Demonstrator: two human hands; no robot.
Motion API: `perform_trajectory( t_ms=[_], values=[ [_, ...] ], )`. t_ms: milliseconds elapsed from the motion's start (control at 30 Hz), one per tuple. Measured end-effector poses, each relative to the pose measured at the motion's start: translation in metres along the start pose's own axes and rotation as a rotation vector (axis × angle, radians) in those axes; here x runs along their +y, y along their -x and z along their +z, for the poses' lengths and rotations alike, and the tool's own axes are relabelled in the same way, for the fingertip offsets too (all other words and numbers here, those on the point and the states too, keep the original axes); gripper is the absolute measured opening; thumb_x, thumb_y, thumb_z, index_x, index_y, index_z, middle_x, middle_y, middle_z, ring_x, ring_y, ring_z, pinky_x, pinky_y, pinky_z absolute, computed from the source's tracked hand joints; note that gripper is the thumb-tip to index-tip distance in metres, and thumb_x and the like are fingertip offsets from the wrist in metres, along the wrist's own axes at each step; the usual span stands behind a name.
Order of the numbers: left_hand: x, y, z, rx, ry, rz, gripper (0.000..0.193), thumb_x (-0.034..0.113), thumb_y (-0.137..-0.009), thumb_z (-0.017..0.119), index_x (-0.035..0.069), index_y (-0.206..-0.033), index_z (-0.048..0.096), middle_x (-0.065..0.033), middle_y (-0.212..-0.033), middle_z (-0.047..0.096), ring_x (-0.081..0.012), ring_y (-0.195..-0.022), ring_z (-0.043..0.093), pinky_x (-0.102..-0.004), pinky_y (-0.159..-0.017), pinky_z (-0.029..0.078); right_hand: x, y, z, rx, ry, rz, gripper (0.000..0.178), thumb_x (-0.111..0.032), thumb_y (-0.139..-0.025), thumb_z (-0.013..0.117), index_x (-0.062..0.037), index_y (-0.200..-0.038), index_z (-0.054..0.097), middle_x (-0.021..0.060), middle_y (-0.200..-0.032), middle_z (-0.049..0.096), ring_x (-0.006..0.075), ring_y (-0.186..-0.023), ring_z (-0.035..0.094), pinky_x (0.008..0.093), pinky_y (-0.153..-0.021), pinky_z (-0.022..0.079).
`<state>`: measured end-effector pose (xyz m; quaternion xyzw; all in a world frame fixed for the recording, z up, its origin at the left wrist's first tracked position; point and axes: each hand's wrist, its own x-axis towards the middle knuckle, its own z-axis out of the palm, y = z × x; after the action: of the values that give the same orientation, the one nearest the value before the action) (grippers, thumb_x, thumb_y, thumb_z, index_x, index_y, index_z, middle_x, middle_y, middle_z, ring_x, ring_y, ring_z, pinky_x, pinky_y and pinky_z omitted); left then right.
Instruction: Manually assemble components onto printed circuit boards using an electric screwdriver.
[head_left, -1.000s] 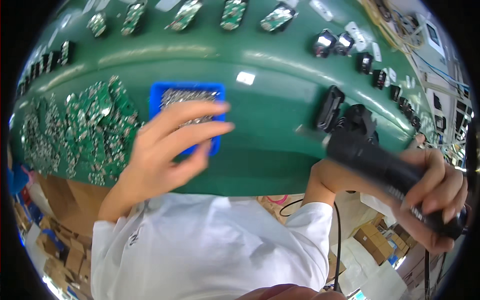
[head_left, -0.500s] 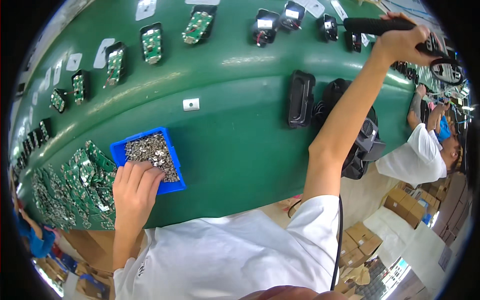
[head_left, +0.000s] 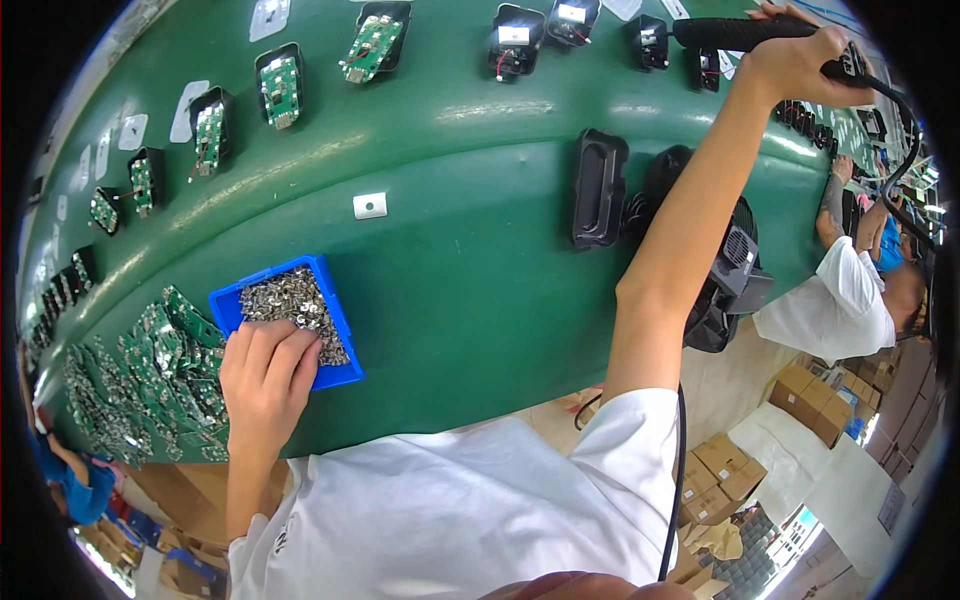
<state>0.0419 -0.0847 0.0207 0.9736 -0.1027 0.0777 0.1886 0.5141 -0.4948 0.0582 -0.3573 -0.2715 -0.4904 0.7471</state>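
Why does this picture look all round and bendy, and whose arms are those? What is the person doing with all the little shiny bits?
The picture comes from a small camera worn on a person's head, looking down at their own arms. Its wide lens bends straight edges, so the green table looks curved. The left hand has its fingers in a blue tray full of tiny silver screws. Beside it lies a heap of green circuit boards. The right hand reaches far across and grips a black power tool with a cable. Along the far side sit black cases with green boards inside. On the right, another person in a white shirt works at the same table.
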Motion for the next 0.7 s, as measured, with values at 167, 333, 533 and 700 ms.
perform_trajectory(
  t_ms=[167, 333, 533, 700],
  values=[
    [0.002, -0.001, 0.001, 0.009, 0.006, -0.010, 0.023, 0.003, -0.079, 0.082, 0.010, -0.098, 0.072, -0.0023, -0.102, 0.067, -0.0220, -0.082, 0.058, -0.0339, -0.074, 0.047, 0.002, -0.013, -0.018, -0.071, 0.286, 0.111, 0.044, -0.006, -0.096, 0.041, -0.0126, -0.135, 0.024, 0.0146, -0.066, 0.055, 0.0231, -0.041, 0.054, 0.0339, -0.037, 0.051],
    [0.000, -0.004, 0.004, 0.024, 0.001, -0.009, 0.021, 0.006, -0.079, 0.083, 0.011, -0.096, 0.073, -0.0016, -0.101, 0.068, -0.0209, -0.081, 0.058, -0.0333, -0.072, 0.046, 0.012, -0.012, -0.022, 0.126, 0.596, 0.224, 0.062, -0.003, -0.097, 0.040, -0.0177, -0.149, 0.009, 0.0138, -0.075, 0.052, 0.0205, -0.043, 0.054, 0.0315, -0.037, 0.050],
    [-0.003, -0.001, 0.010, 0.057, 0.012, -0.008, 0.020, 0.008, -0.078, 0.085, 0.012, -0.095, 0.074, -0.0004, -0.099, 0.068, -0.0196, -0.079, 0.057, -0.0325, -0.071, 0.044, 0.041, -0.017, -0.032, 0.050, 0.754, 0.270, 0.084, -0.004, -0.094, 0.040, -0.0265, -0.157, -0.012, 0.0206, -0.099, 0.053, 0.0202, -0.048, 0.055, 0.0340, -0.041, 0.054],
    [-0.003, -0.001, 0.015, 0.076, 0.012, -0.012, 0.021, 0.008, -0.077, 0.086, 0.012, -0.094, 0.074, 0.0003, -0.098, 0.068, -0.0192, -0.078, 0.056, -0.0319, -0.070, 0.043, -0.012, 0.026, 0.011, -0.058, 0.605, 0.192, 0.089, -0.003, -0.093, 0.040, -0.0297, -0.158, -0.016, 0.0190, -0.090, 0.055, 0.0204, -0.047, 0.055, 0.0340, -0.041, 0.054]
  ],
)
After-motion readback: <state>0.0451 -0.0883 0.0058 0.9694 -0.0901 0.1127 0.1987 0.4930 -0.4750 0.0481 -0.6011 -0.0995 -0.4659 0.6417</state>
